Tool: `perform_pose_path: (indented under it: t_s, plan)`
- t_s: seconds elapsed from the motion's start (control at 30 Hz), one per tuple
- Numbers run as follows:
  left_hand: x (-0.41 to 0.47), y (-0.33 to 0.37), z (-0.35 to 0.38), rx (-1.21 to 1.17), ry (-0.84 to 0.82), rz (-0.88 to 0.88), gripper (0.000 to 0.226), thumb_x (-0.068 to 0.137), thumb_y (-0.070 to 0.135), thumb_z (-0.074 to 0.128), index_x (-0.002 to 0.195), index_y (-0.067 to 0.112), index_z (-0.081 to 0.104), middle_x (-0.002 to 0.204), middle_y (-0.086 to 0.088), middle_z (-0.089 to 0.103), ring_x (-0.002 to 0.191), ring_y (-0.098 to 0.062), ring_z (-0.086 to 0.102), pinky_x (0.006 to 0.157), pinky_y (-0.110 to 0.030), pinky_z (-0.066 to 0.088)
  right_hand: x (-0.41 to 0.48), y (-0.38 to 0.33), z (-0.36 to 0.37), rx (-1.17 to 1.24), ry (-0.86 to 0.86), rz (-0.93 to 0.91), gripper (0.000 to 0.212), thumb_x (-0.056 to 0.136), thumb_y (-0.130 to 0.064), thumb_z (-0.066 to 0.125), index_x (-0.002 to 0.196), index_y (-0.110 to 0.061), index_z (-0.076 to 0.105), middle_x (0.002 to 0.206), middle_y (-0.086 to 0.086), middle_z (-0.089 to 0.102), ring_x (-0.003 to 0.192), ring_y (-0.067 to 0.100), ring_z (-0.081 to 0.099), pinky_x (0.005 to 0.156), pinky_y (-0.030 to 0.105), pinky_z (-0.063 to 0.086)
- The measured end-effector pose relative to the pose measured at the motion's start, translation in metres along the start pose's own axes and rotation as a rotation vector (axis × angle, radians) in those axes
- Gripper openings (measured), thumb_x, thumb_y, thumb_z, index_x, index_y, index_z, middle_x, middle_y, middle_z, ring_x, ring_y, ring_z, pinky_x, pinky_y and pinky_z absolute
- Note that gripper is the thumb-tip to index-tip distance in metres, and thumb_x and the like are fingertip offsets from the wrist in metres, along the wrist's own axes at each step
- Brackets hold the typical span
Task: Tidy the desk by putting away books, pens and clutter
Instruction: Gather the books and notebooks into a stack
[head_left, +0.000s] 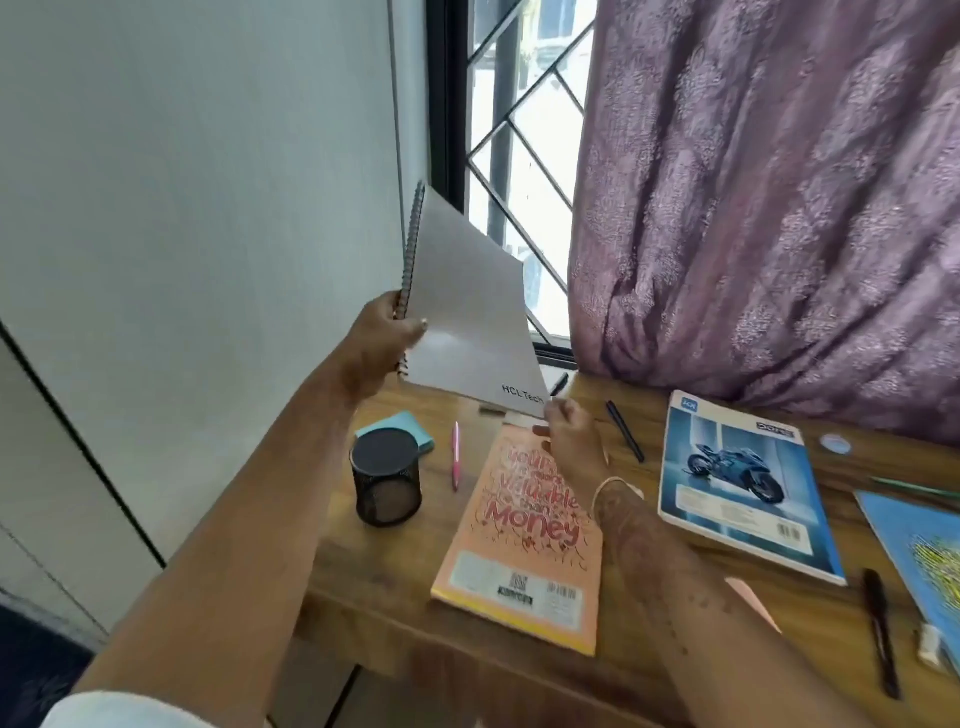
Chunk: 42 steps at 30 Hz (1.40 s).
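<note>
Holding a grey spiral notebook (467, 306) up off the wooden desk (395, 582), tilted, spiral edge toward the wall, "HCLTech" printed at the lower right corner. Gripping it with the left hand (382, 345) closed over the spiral edge near its lower end, thumb pressing on the cover. Pinching its lower right corner with the right hand (571, 439), fingers curled shut around that corner; bangle showing at the right wrist.

Lying flat on the desk directly under the right forearm: an orange book (519, 540) with "Money" in red lettering, barcode end toward the near edge. Lying just left of it: a pink pen (455, 457), roughly parallel to the book's long side. Standing upright farther left: a black mesh pen holder (387, 478), touching or overlapping a teal sticky-note pad (402, 426) behind it; contact not resolvable.

Lying right of the orange book, apart from it: a blue motorcycle notebook (748, 483). Lying between the two, toward the curtain: a dark pen (626, 431). Lying near the right front edge: a black pen (880, 631), beside a blue book (924, 561) cut off by the frame. Hanging behind the desk: a mauve curtain (779, 197), beside a window grille (524, 145).
</note>
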<state>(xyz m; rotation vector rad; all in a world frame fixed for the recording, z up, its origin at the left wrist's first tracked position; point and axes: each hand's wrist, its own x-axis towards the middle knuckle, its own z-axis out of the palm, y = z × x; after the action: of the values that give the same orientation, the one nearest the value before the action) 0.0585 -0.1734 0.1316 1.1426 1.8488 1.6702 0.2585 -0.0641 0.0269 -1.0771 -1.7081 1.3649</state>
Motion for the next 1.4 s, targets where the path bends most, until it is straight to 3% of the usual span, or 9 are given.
perform_pose_path:
  t_s: [0.07,0.2,0.4,0.7,0.83,0.93,1.03,1.13,1.4]
  plan:
    - [-0.031,-0.008,0.0,-0.163,-0.068,-0.065,0.022,0.092,-0.005,0.051,0.106,0.008,0.061,0.099,-0.013,0.064,0.084,-0.023,0.058,0.073,-0.028,0.049,-0.02,-0.005,-0.011,0.358,-0.083,0.166,0.048,0.102,-0.045,0.035,0.126,-0.009,0.055,0.112,0.01,0.067,0.089,0.022,0.066,0.072,0.032,0.053]
    - [-0.09,-0.022,-0.001,-0.384,-0.132,-0.198,0.035,0.092,-0.008,0.049,0.125,0.002,0.054,0.097,-0.011,0.07,0.072,-0.016,0.071,0.059,-0.026,0.057,-0.058,-0.007,-0.037,0.668,-0.33,0.335,0.06,0.095,-0.056,0.042,0.125,-0.006,0.055,0.094,0.016,0.067,0.08,0.029,0.066,0.064,0.036,0.057]
    - [-0.161,-0.053,-0.008,-0.507,-0.202,-0.303,0.061,0.069,0.001,0.075,0.127,0.007,0.057,0.105,-0.014,0.072,0.08,-0.023,0.072,0.067,-0.031,0.06,-0.113,0.002,-0.051,0.579,-0.352,0.301,0.039,0.095,-0.009,0.055,0.131,-0.015,0.045,0.103,0.015,0.069,0.078,0.027,0.072,0.059,0.039,0.058]
    - [-0.207,-0.076,-0.018,-0.512,-0.188,-0.49,0.025,0.08,0.01,0.071,0.095,0.029,0.069,0.106,-0.019,0.071,0.095,-0.044,0.064,0.091,-0.064,0.047,-0.167,0.037,-0.035,0.572,-0.394,0.393,0.049,0.09,-0.008,0.062,0.132,-0.029,0.049,0.12,0.011,0.067,0.105,0.036,0.066,0.08,0.051,0.056]
    - [-0.217,-0.091,-0.026,-0.475,-0.15,-0.408,0.041,0.07,0.012,0.075,0.101,0.037,0.065,0.11,-0.015,0.069,0.09,-0.04,0.066,0.073,-0.051,0.058,-0.17,0.042,-0.025,0.295,-0.218,0.349,0.021,0.097,-0.035,0.052,0.11,-0.026,0.066,0.111,0.006,0.071,0.104,0.029,0.066,0.093,0.048,0.051]
    - [-0.219,-0.104,-0.04,-0.49,-0.148,-0.408,0.051,0.074,0.008,0.076,0.111,0.038,0.06,0.108,-0.01,0.07,0.086,-0.035,0.069,0.061,-0.041,0.06,-0.169,0.057,-0.021,-0.259,0.121,0.191,0.026,0.097,-0.043,0.049,0.101,-0.023,0.065,0.112,0.005,0.068,0.1,0.023,0.064,0.089,0.04,0.051]
    - [-0.221,-0.112,-0.054,-0.525,-0.174,-0.414,0.08,0.045,0.029,0.095,0.117,0.031,0.061,0.105,-0.008,0.072,0.08,-0.028,0.072,0.059,-0.038,0.06,-0.171,0.074,-0.016,-0.86,0.207,0.217,0.059,0.086,-0.063,0.049,0.125,-0.018,0.054,0.127,0.006,0.057,0.119,0.027,0.051,0.098,0.043,0.041]
    - [-0.22,-0.116,-0.065,-0.548,-0.182,-0.417,0.101,0.027,0.04,0.098,0.12,0.029,0.06,0.102,-0.005,0.074,0.079,-0.026,0.073,0.059,-0.038,0.059,-0.169,0.078,-0.004,-0.975,0.236,0.239,0.085,0.075,-0.078,0.051,0.128,-0.011,0.044,0.13,0.011,0.053,0.121,0.03,0.049,0.097,0.043,0.04]
    - [-0.217,-0.114,-0.079,-0.583,-0.209,-0.45,0.099,0.025,0.037,0.098,0.117,0.026,0.061,0.1,-0.007,0.074,0.078,-0.027,0.073,0.057,-0.038,0.059,-0.158,0.084,0.017,-0.818,0.402,0.296,0.087,0.061,-0.059,0.08,0.123,-0.009,0.046,0.125,0.012,0.054,0.118,0.031,0.05,0.095,0.043,0.044]
